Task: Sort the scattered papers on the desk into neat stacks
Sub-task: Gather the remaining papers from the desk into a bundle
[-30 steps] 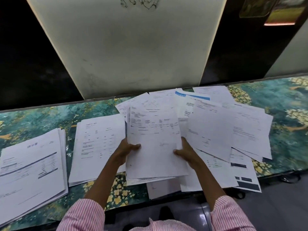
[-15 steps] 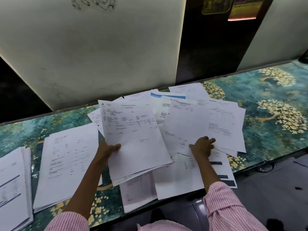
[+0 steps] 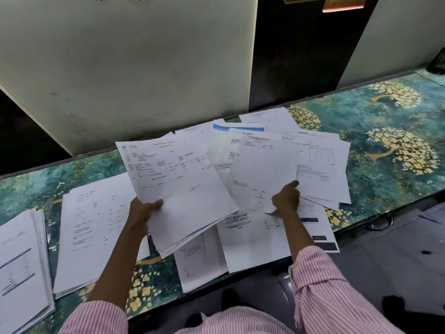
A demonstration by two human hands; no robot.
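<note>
Over centre of desk [image 3: 385,189], raised clear of surface: bundle of sheets [image 3: 183,186], gripped at lower left edge by left hand [image 3: 144,210], thumb on top face. Just right of bundle: single sheet [image 3: 265,169], pinched at lower edge by right hand [image 3: 286,197], fingers curled, index finger extended. Beneath and around both: scattered papers [image 3: 320,169], overlapping at mixed angles, some past near edge of desk. Left of bundle, flat on desk, side by side: middle stack [image 3: 96,237] and far-left stack [image 3: 21,261]. At both elbows: pink-striped sleeves [image 3: 325,285].
</note>
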